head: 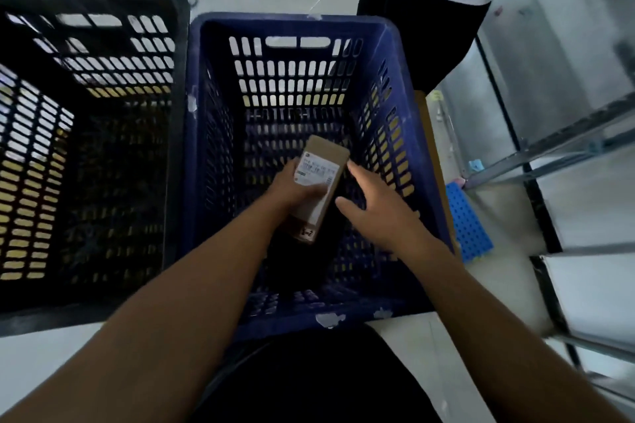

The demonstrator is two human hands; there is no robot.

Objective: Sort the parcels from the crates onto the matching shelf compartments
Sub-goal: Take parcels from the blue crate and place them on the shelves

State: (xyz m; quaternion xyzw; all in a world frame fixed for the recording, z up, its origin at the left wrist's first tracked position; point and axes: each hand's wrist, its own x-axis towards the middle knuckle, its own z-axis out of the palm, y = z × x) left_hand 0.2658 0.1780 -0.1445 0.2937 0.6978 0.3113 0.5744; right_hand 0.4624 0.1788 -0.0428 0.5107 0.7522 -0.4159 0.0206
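The left hand (292,189) is gripping a small cardboard parcel (318,170) with a white label, holding it tilted above the middle of the blue crate (292,20). The right hand (374,208) is reaching in just beside the parcel's right edge, fingers spread wide and holding nothing; through the blur it is hard to tell whether a fingertip is touching it. A black crate (174,148) is standing against the blue crate's left wall, and a metal shelf (549,152) is standing off its right side.

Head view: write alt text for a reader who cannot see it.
The left hand holds a labelled parcel inside a blue crate; the open right hand is beside it. A black crate stands to the left, a shelf to the right.
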